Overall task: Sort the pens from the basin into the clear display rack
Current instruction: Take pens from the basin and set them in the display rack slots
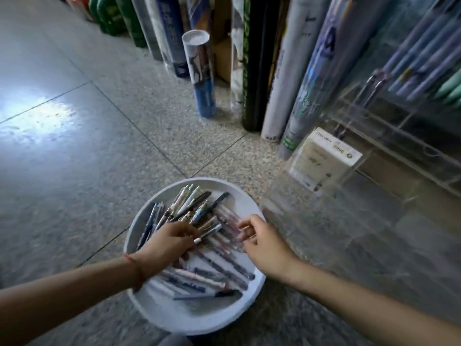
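A white round basin (174, 318) stands on the floor and holds several pens (214, 265) in a loose pile. My left hand (167, 243) reaches into the pile with its fingers curled around a few pens. My right hand (262, 243) hovers over the basin's right side, fingers apart, tips touching a pink-tinted pen; a firm hold does not show. The clear display rack (374, 151) stands to the right of the basin, with purple and green pens (424, 71) in its upper tiers.
Tall shuttlecock tubes and rolled posters (282, 78) lean along the back, a shorter tube (202, 73) among them. A white label card (321, 158) sticks on the rack's front. Speckled tile floor (87, 146) spreads to the left.
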The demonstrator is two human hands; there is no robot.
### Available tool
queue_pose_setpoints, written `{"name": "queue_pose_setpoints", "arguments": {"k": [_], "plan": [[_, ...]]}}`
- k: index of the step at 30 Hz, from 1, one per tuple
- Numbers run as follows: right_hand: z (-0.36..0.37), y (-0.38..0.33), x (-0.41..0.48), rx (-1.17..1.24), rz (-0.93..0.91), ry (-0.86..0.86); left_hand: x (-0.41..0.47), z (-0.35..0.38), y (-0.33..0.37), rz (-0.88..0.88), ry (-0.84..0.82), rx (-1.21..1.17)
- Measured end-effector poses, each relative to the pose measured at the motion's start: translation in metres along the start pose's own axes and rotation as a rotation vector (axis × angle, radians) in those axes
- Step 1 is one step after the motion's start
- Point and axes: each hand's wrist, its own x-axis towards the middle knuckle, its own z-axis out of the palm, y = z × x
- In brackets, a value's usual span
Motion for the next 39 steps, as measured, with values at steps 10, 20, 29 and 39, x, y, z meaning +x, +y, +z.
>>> {"name": "queue_pose_setpoints", "arguments": {"k": [10, 20, 29, 39], "plan": [[0.049, 0.053, 0.035, -0.741, 0.098, 0.107, 0.007, 0.028, -0.035, -0.066, -0.114, 0.266], [0.045, 0.051, 0.029, -0.482, 0.117, 0.136, 0.024, 0.031, -0.029, 0.147, 0.133, 0.113], [0.079, 0.056, 0.006, -0.826, 0.03, -0.002, 0.011, 0.027, -0.04, 0.246, 0.242, 0.06], [0.055, 0.031, 0.023, -0.936, 0.052, -0.377, 0.01, 0.032, -0.042, 0.726, 0.057, 0.772]]}}
